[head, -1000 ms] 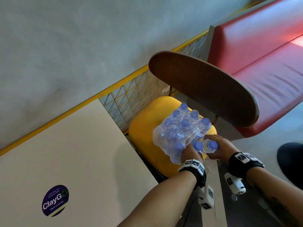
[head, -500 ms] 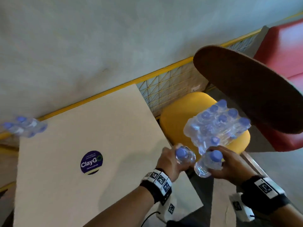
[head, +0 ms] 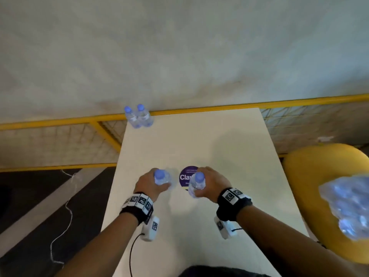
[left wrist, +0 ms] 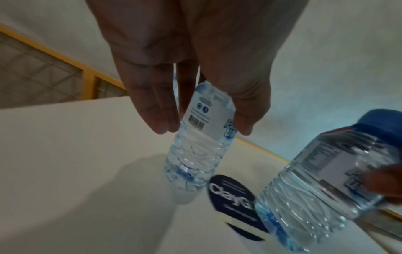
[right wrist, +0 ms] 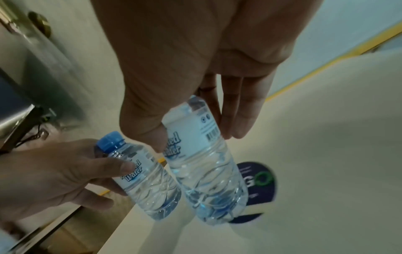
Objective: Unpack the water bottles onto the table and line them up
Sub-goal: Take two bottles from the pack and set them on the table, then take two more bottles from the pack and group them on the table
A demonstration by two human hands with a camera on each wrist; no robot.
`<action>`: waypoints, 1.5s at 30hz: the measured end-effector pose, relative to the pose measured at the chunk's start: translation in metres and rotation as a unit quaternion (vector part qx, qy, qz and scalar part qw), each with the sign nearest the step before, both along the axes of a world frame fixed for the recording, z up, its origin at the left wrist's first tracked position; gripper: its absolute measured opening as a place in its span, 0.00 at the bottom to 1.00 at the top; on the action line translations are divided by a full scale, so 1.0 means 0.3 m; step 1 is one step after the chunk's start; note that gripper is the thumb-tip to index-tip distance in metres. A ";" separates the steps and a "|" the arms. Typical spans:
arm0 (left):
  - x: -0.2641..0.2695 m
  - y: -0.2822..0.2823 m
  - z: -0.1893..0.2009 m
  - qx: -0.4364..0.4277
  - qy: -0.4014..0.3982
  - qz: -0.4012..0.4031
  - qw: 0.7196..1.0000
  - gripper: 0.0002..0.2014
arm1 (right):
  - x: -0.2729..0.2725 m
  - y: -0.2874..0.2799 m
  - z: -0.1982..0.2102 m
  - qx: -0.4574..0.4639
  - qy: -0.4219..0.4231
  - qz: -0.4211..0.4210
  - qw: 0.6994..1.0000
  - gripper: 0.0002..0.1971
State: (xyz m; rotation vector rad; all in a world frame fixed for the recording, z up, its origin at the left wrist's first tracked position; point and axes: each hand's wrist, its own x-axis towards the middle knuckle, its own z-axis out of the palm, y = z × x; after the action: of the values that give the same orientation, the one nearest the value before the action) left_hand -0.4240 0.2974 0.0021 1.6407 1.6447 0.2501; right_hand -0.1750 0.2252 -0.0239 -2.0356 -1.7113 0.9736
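My left hand [head: 151, 183] grips a small clear water bottle [head: 162, 179] with a blue cap, held above the middle of the cream table [head: 229, 156]. In the left wrist view the fingers [left wrist: 156, 110] and thumb wrap that bottle [left wrist: 200, 137] around its label. My right hand [head: 209, 182] holds a second bottle [head: 196, 184] the same way, over the round dark sticker [head: 184, 177]; the right wrist view shows this bottle [right wrist: 202, 154] tilted, off the surface. Two more bottles [head: 138, 116] stand together at the table's far left corner. The shrink-wrapped pack [head: 349, 204] lies on the yellow chair [head: 311, 168].
A yellow-framed wire mesh barrier [head: 199, 111] runs behind the table against a grey wall. The chair stands close to the table's right edge. Dark floor with a white cable [head: 65, 216] lies to the left.
Both hands pulled one bottle each out of the pack on the chair and swung left to carry them over the table's middle. The view turned from the chair to the table.
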 end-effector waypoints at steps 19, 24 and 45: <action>-0.274 0.226 -0.082 -0.051 0.103 -0.087 0.990 0.21 | -0.501 0.347 -0.102 -0.041 -0.056 0.029 0.997 0.27; -0.296 0.217 -0.088 -0.046 0.107 -0.070 0.991 0.34 | -0.480 0.323 -0.126 -0.052 -0.036 0.029 0.998 0.37; 0.965 -0.693 0.017 -0.079 -0.079 -0.506 0.855 0.09 | 0.725 -0.922 -0.016 -0.020 0.030 -0.378 0.925 0.09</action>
State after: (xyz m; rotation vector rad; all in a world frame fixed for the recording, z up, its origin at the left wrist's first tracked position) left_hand -0.1345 0.0896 0.0073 2.0463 0.4957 -0.2771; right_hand 0.0426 -0.0512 -0.0288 -2.3530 -0.7324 0.7767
